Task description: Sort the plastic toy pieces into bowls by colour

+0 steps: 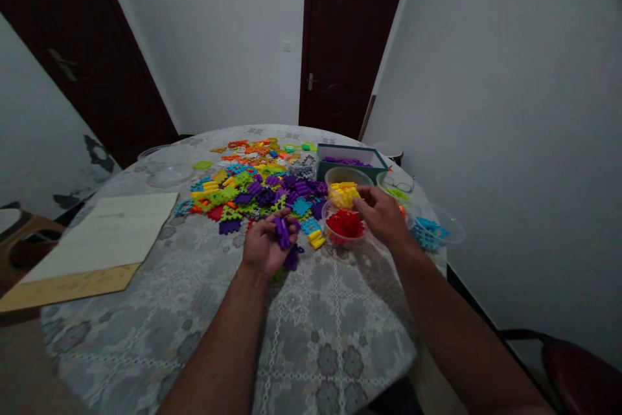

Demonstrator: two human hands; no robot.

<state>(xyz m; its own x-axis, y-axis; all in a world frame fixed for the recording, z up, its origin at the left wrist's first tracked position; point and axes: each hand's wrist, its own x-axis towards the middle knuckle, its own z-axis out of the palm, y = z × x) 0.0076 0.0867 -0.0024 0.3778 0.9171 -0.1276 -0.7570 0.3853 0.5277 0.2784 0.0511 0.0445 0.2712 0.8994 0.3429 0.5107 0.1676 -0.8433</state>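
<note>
My left hand [262, 248], palm up, has its fingers curled round a purple building piece [282, 232] with ridged, tube-like sides. My right hand [381, 211] reaches over the clear tubs and pinches a yellow building piece at the edge of the yellow pieces [343, 193]; the fingertips partly hide what they grip. Just below, a clear tub holds red pieces [345, 223]. A pair of yellow pieces [317, 239] lies on the cloth between my hands. Beyond my left hand spreads a mixed pile of pieces [262, 191], with purple ones nearest.
A dark green box [383, 172] with purple pieces stands behind the tubs. Blue pieces [428, 232] sit in a tub at the right edge, near eyeglasses [401, 186]. At left lie a paper-covered board [107, 234] and a clear lid [170, 175]. Patterned cloth covers the round table [311, 337].
</note>
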